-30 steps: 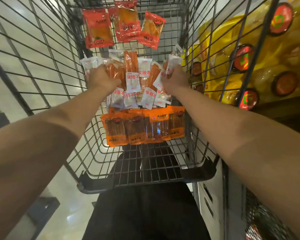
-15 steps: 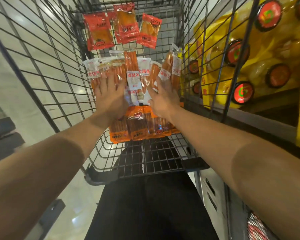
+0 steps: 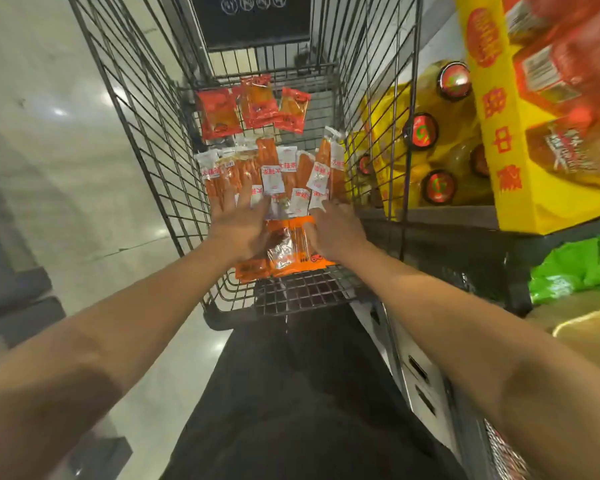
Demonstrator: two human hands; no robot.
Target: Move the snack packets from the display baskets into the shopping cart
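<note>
Both hands inside shopping cart (image 3: pixel 146 140), left hand (image 3: pixel 238 226) and right hand (image 3: pixel 333 230) apart, fingers straight, holding nothing, hovering over orange packets (image 3: pixel 288 254); white-labelled sausage packets (image 3: pixel 274 171) just beyond fingertips, red packets (image 3: pixel 253 105) farther ahead, apparently laid in rows.

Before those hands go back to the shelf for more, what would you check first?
1. Left hand free: ok, fingers straight, holding nothing.
2. Right hand free: ok, fingers loose, no packet pinched.
3. Packets inside the cart: ok, red packets far, white-labelled packets in the middle, orange packets near.
4. Nothing poking through the wire: cannot tell; one packet leans at the right wall.
5. Room for more: ok, bare wire floor shows at the near end.
6. More stock within reach: cannot tell; the baskets are out of view.
</note>
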